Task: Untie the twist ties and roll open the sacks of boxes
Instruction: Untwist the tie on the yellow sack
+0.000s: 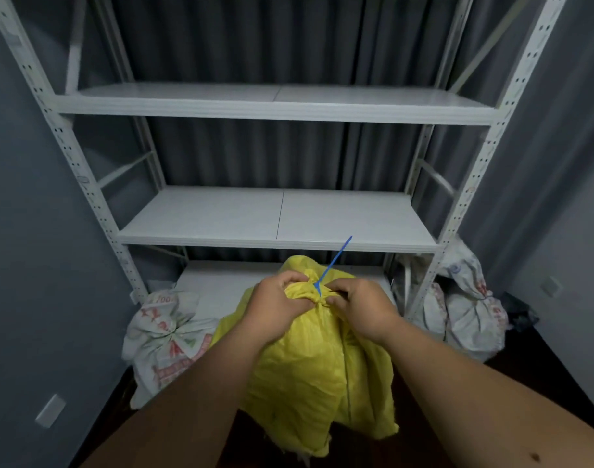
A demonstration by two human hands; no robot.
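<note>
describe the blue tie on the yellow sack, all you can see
The tie is a thin blue strip, plastic by its look, cinched around the gathered neck of the yellow sack. Its long free end sticks up and to the right. The left hand grips the bunched neck beside it; the right hand pinches at the knot.

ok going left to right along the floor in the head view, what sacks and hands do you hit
white sack with red print → left hand gripping the yellow sack's bunched neck → blue tie → right hand pinching at the knot → white sacks by the right shelf post. The yellow sack sits under both hands.
</note>
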